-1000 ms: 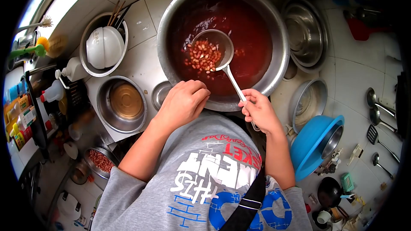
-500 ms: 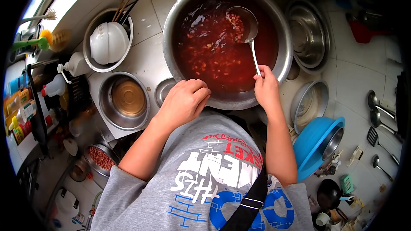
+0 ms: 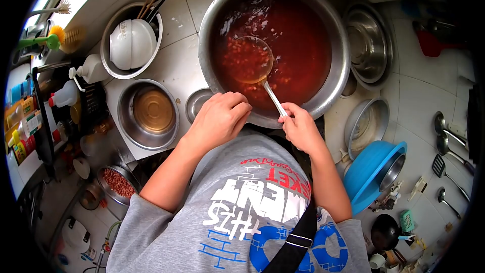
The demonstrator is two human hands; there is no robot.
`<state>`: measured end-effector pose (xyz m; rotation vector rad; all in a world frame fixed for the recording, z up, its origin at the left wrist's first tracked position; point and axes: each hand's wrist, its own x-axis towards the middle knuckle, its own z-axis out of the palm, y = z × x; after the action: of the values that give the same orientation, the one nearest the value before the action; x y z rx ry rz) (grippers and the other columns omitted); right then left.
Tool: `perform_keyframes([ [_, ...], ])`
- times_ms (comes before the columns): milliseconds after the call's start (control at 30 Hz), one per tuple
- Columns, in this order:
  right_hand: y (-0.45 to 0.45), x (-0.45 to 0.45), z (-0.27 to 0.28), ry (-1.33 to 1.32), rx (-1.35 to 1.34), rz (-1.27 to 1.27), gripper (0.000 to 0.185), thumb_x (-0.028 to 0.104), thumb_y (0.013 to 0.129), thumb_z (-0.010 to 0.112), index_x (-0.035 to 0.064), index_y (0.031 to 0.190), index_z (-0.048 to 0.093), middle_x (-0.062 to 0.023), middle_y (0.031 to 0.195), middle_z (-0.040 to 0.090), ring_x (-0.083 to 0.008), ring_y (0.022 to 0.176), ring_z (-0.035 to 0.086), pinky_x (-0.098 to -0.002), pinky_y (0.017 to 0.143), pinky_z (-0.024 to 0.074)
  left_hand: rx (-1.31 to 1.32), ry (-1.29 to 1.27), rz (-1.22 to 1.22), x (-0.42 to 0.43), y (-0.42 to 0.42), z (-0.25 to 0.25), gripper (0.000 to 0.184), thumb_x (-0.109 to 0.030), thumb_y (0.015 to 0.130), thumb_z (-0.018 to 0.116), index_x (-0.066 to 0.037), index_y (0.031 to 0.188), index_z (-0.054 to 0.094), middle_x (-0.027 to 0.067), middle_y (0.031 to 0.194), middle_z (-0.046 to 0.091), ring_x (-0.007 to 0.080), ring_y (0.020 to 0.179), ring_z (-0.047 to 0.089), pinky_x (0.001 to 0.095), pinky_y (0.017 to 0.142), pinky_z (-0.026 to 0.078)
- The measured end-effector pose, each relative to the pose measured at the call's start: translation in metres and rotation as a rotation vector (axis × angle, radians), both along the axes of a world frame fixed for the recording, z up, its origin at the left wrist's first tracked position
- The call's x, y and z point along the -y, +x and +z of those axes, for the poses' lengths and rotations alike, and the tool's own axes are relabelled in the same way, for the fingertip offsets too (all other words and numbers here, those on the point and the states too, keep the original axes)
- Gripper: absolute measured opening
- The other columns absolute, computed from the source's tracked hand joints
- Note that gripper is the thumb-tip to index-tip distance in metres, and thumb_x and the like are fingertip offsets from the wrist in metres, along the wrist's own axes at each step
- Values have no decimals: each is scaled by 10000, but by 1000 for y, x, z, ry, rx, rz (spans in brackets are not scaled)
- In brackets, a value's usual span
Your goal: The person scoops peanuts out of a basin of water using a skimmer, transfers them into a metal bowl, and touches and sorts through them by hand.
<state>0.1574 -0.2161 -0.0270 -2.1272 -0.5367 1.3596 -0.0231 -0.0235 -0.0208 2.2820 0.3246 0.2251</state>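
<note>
A large metal pot (image 3: pixel 339 78) holds dark red liquid with many small reddish beans or peanuts (image 3: pixel 283 77). My right hand (image 3: pixel 299 127) is closed on the handle of a metal ladle (image 3: pixel 273 98). The ladle's bowl lies in the liquid at the pot's left side, with beans showing in it. My left hand (image 3: pixel 222 121) has its fingers curled over the pot's near left rim; their tips are partly hidden. Just left of that hand sits a small metal bowl (image 3: pixel 196 102).
Left are a metal basin (image 3: pixel 174 126) and a bowl of white dishes (image 3: pixel 132 44). A bowl of red peanuts or beans (image 3: pixel 118 182) stands lower left. To the right are nested metal basins (image 3: pixel 366 45), a blue basin (image 3: pixel 361 172) and hanging utensils (image 3: pixel 442 144).
My right hand has moved left and toward me with the ladle. The ladle's bowl has swept from the pot's upper right to its left side. My left hand stays at the rim.
</note>
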Motion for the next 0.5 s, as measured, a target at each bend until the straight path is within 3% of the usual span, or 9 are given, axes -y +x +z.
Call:
perform_keyframes([
  [67,-4,-6,12,-73,-227,-110,328,8,982,522,-37,1299,592,-98,939,686,-151,753,653,-332,625,541,6,-1,0,1,0,0,122,-60,849,734,-36,965,708,79,991,692,280,904,678,406,766,528],
  [100,-8,-8,14,-54,-315,-174,340,14,1011,517,-31,1343,572,-57,961,637,-67,718,561,-260,555,496,4,-4,-6,1,0,0,124,-60,848,736,-36,966,708,80,990,692,280,904,678,405,766,528],
  [233,-13,-21,11,50,-482,-287,300,9,1033,507,-70,1319,552,-82,968,614,-85,693,534,-244,550,480,8,-9,-23,3,1,-1,128,-60,846,739,-37,968,708,81,988,691,285,900,677,406,765,528],
  [500,-1,-33,2,156,-954,-558,244,36,1023,581,-31,1258,585,-73,985,601,-74,691,512,-219,561,445,33,2,-26,5,3,1,114,-69,863,743,-40,967,709,81,989,692,284,890,679,405,760,528],
])
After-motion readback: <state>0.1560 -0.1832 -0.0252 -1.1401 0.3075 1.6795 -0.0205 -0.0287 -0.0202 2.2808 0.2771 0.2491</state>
